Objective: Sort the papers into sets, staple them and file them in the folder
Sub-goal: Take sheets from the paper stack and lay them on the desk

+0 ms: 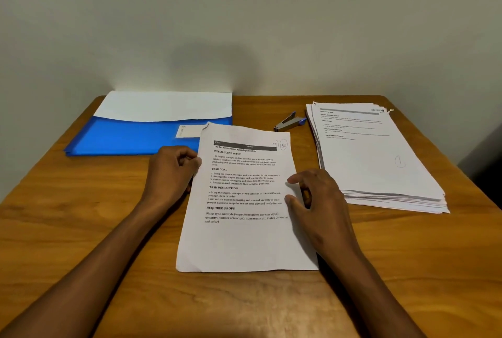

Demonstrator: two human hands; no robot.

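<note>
Left hand (173,168) pinches the set's (244,202) left edge, right hand (316,196) loosely spread on its right edge; uneven sheets risk a skewed staple.

L hand (173,168) fingers curled in a pinch, R hand (317,196) fingers loosely spread, both forearms extended.

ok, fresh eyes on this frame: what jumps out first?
The printed sheet in the middle of the wooden table, with the left hand gripping its left edge and the right hand resting loosely curled at its right edge. Next, the bright blue folder at the back left, its top flap open. On the right lies a thick paper stack, with a stapler between it and the folder.
</note>
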